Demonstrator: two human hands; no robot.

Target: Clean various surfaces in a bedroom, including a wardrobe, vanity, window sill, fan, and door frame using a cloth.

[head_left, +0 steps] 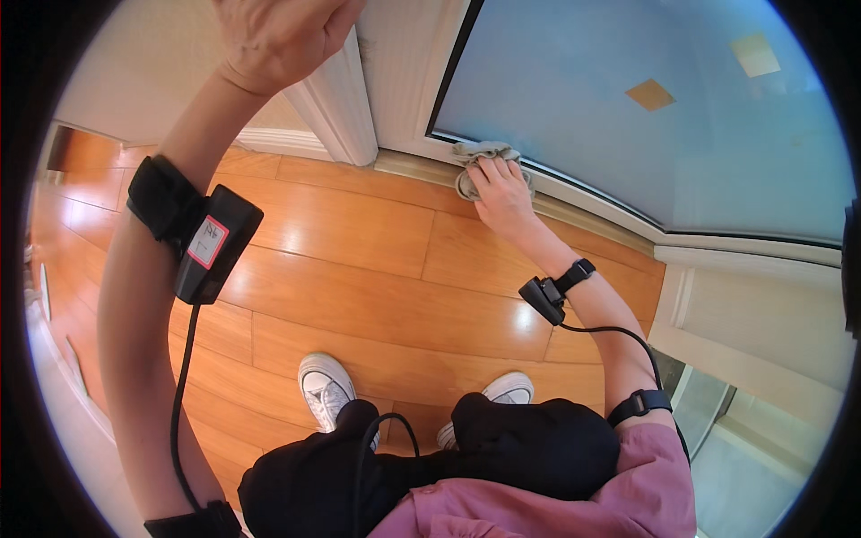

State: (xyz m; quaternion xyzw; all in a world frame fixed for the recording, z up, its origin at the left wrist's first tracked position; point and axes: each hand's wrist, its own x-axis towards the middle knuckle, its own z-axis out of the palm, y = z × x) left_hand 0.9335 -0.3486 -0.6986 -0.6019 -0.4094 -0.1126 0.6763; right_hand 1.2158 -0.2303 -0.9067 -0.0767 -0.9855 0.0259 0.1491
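My right hand (504,195) presses a crumpled grey-green cloth (489,151) against the bottom rail of a white-framed glass door (574,99). Its fingers are bent over the cloth, close to the lower corner of the glass. Up at the top edge of the head view, my left hand (278,40) is raised beside the white door frame (404,72). Its fingers look curled in, and the picture cuts off their far part, so whatever they hold is hidden.
Wood plank flooring (359,260) spreads beneath me, with my white shoes (325,387) on it. White moulding (336,108) stands left of the door, and a white panel (753,305) lies to the right. Cabled black devices (220,244) are strapped to both arms.
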